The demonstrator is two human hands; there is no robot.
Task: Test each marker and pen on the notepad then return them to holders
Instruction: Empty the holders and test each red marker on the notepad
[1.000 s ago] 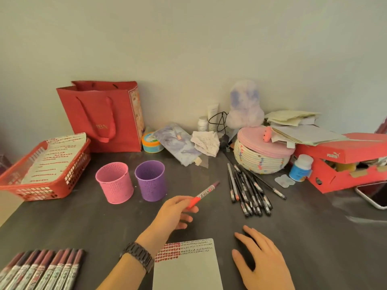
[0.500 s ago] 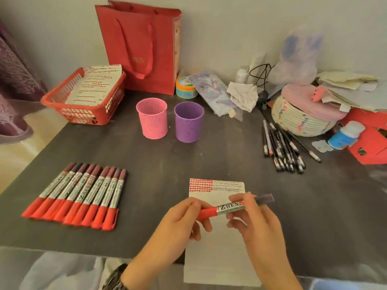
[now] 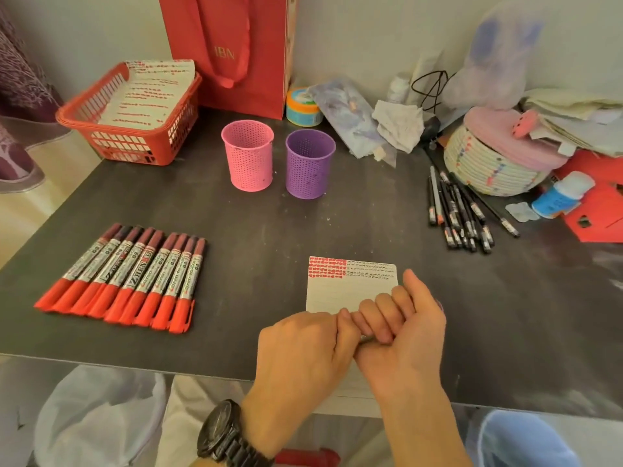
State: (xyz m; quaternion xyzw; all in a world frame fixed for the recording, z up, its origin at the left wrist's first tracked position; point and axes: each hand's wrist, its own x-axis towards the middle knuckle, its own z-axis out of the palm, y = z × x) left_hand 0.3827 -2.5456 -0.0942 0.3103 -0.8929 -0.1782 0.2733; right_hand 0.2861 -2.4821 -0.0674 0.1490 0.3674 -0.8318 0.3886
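Observation:
My left hand (image 3: 303, 352) and my right hand (image 3: 404, 335) meet over the near half of the white notepad (image 3: 340, 291), both curled round one red marker that is almost wholly hidden between them. The notepad's top edge carries red and black test marks. Several red markers (image 3: 121, 278) lie in a row on the left of the dark table (image 3: 269, 230). Several black pens (image 3: 458, 210) lie at the right. A pink holder (image 3: 247, 160) and a purple holder (image 3: 310, 165) stand upright behind the notepad.
A red basket (image 3: 135, 129) with marked sheets sits at the back left, a red bag (image 3: 236, 52) behind the holders. A woven round box (image 3: 488, 163), a blue bottle (image 3: 559, 197) and red cardboard crowd the right. The table's near edge runs under my wrists.
The camera has tilted down. My left hand brought the marker from near the holders to the notepad, my right hand joined it, and both hands have closed over it.

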